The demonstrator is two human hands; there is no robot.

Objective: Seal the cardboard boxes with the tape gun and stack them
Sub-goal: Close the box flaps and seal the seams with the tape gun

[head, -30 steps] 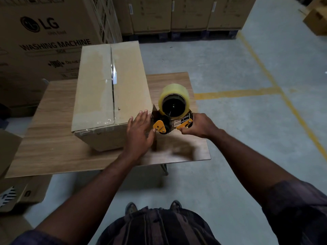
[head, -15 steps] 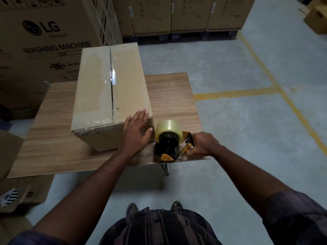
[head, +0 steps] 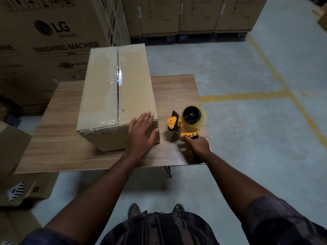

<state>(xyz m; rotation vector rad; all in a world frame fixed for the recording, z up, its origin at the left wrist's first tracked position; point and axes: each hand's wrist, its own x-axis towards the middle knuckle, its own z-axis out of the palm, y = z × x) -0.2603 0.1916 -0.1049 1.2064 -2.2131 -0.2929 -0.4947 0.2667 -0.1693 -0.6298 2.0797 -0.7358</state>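
A closed cardboard box [head: 116,96] stands on the wooden table [head: 58,149], with clear tape along its top seam and over the near edge. My left hand [head: 141,131] lies flat with straight fingers on the box's near right corner. My right hand [head: 198,145] grips the handle of the yellow tape gun [head: 187,121], which stands to the right of the box, just above the table near its right edge. The tape roll points up and away, slightly blurred.
Large printed washing-machine cartons [head: 53,41] stand behind the table at the left, and more cartons on pallets [head: 194,16] at the back. Low cardboard boxes [head: 21,188] sit on the floor at the left. Yellow floor lines [head: 247,95] run on the right.
The tape gun swung from the box's near right corner down to the table's front edge, then back up and to the right. My left hand stayed on the box corner.
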